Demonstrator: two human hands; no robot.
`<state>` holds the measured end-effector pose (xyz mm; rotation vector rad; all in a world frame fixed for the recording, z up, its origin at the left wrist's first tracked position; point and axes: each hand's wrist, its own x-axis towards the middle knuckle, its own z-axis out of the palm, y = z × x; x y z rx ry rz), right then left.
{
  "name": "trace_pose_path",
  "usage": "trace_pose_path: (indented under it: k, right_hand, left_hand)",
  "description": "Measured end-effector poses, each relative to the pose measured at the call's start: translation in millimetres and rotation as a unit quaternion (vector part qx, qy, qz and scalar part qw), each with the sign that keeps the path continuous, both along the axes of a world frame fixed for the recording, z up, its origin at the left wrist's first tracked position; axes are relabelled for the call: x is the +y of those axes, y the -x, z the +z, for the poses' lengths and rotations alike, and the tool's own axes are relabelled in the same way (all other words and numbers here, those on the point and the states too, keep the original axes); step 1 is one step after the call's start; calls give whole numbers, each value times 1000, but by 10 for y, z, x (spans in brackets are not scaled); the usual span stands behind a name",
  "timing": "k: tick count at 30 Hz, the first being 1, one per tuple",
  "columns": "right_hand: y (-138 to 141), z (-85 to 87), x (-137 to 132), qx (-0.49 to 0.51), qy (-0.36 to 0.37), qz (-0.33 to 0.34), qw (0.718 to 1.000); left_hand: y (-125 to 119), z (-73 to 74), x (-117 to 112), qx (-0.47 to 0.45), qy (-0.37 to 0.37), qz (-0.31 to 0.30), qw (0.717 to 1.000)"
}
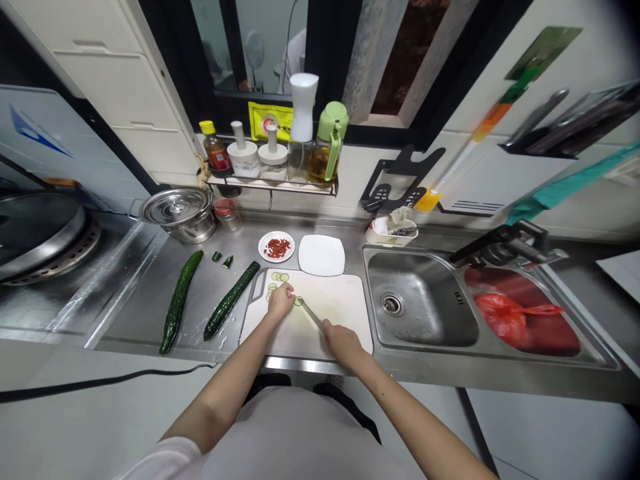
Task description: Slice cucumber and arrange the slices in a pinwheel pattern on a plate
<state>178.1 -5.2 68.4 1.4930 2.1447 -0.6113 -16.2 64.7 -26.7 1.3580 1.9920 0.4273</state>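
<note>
My right hand point(345, 345) is wrapped round the handle of a knife point(313, 316), its blade pointing up and left over the white cutting board point(345, 300). By the blade's tip lies a cucumber slice point(299, 301). My left hand point(281, 301) is on the board's left side with its fingers curled together; whatever they hold, if anything, is hidden. Several pale green cucumber slices point(280, 277) lie at the board's upper left, beyond that hand. Two whole dark green cucumbers, one nearer the board point(231, 301) and one farther left point(180, 303), rest on the steel counter.
Behind the board stand a plate of chopped red pieces point(277, 248) and a white square plate point(321, 255). Cucumber ends point(227, 262) lie on the counter. A lidded pot point(183, 213) is at back left. To the right, a double sink point(423, 300) holds a red bag point(503, 320).
</note>
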Motion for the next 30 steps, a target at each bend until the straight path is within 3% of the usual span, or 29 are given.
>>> trace_pose_path:
  k: [22,30]
  right_hand:
    - [76,-17,20,-8,-2,-7,1000]
    - [-13,-35,-29,-6,-1,1,1000]
  left_hand:
    - [9,-43,9,4,-1,-2,1000]
    - [7,-29,1,12,-3,-2,1000]
